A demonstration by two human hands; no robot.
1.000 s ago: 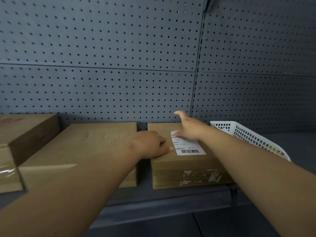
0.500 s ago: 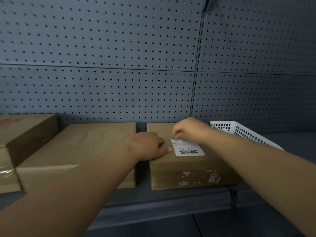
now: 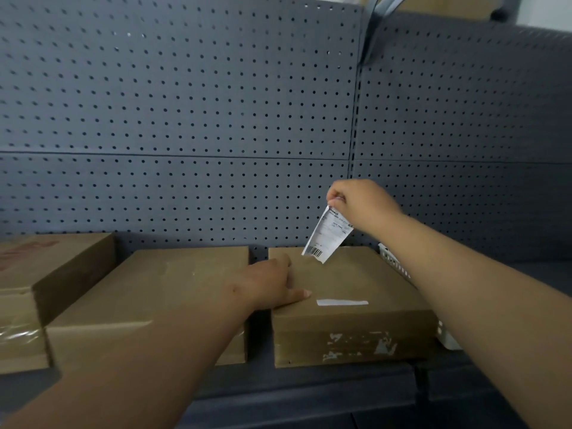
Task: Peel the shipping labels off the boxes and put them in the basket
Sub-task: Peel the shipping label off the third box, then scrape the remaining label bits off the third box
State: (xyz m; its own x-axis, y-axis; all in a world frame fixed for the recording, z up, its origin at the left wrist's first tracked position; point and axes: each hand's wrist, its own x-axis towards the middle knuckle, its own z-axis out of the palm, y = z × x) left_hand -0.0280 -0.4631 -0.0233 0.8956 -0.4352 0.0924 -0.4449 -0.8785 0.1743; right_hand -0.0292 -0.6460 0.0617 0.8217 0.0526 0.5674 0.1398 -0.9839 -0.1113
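Observation:
A white shipping label (image 3: 327,235) with a barcode hangs in the air, pinched at its top corner by my right hand (image 3: 359,203), above the rightmost cardboard box (image 3: 356,283). A thin white strip (image 3: 342,302) of label stays stuck near the box's front edge. My left hand (image 3: 269,284) lies flat on the box's left edge, pressing it down. The white plastic basket (image 3: 394,263) stands right of the box, mostly hidden behind my right forearm.
Two more cardboard boxes sit on the grey shelf to the left: a flat one (image 3: 161,289) beside the working box and a taller one (image 3: 46,267) at the far left. A grey pegboard wall (image 3: 185,119) closes the back.
My right hand has pulled the label off the box top and lifted it up. A narrow white strip is left on the box. My left hand stays on the box.

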